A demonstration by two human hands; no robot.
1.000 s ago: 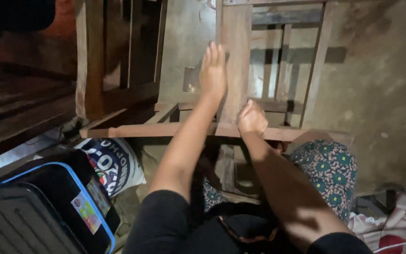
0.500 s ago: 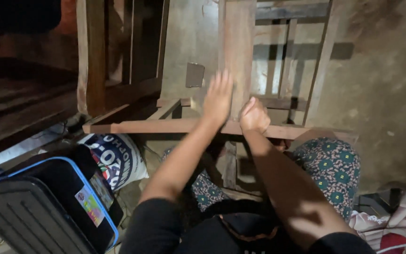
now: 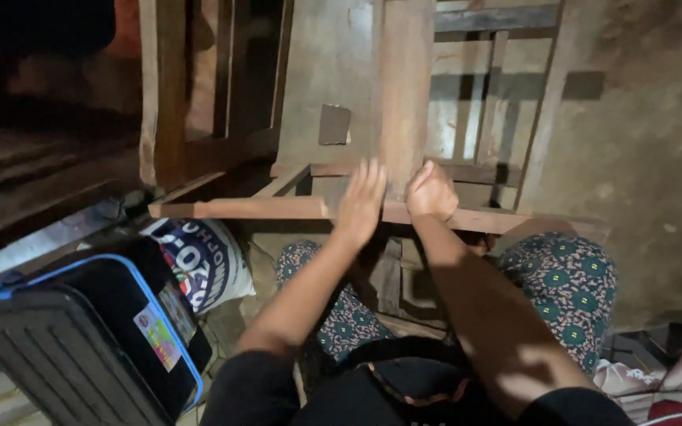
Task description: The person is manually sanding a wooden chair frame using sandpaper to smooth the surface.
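Your left hand (image 3: 361, 201) is open, fingers straight and close together, the palm pressed flat against the lower end of the upright plank (image 3: 406, 95) where it meets the rail (image 3: 262, 208). It grips nothing; it only touches the wood. Your right hand (image 3: 431, 192) is curled into a loose fist just beside it, on the plank's right edge (whether the fingers wrap the edge or merely rest against it, you cannot tell from this angle). The two hands sit near each other, with the plank's foot between them.

The plank is wide, reddish-brown and worn, standing upright in a wooden frame (image 3: 542, 102) of thinner slats, straight ahead of you above your knees. The rail runs crosswise under both hands, from the left toward your right knee.

Your legs, in patterned cloth (image 3: 566, 280), hide the frame's lower part. The plank's top is cut off by the picture's edge. To your left lie a white sack (image 3: 211, 264) and a black case (image 3: 80, 335) with a blue rim, touching each other. The far left is too dark to make out.
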